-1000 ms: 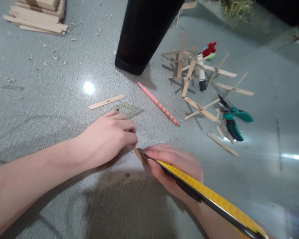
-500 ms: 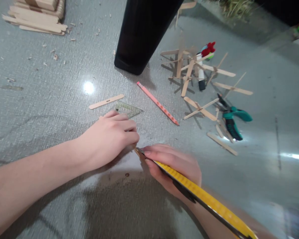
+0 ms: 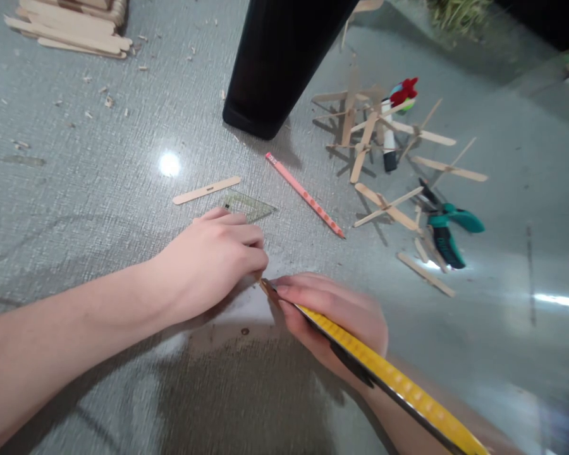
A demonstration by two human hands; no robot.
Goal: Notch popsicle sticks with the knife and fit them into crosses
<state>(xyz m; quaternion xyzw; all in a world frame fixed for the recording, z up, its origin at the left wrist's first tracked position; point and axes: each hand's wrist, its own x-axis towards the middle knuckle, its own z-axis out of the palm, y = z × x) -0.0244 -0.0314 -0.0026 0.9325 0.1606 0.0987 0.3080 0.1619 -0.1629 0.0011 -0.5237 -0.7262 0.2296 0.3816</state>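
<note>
My right hand (image 3: pixel 334 313) is closed round a yellow utility knife (image 3: pixel 384 366), its blade end angled up and left. The blade meets the end of a wooden craft stick (image 3: pixel 268 289). Most of that stick is covered by my left hand (image 3: pixel 222 253), whose curled fingers press it to the table. Just beyond my left knuckles lie a clear set square (image 3: pixel 253 207), partly covered, and a craft stick with a small slot (image 3: pixel 207 190). A pink pencil (image 3: pixel 306 196) rests past my fingertips.
A black container (image 3: pixel 284 63) stands at the back. To the right are several crossed-stick pieces (image 3: pixel 384 205), a black-and-white marker (image 3: pixel 389 139), green-handled pliers (image 3: pixel 448 230) and a loose stick (image 3: pixel 425 275). Stacked craft sticks (image 3: pixel 71 28) and wood scraps occupy the back left.
The view has shifted slightly, so everything appears a little to the right. Both hands keep their hold, with the knife blade still at the stick's end.
</note>
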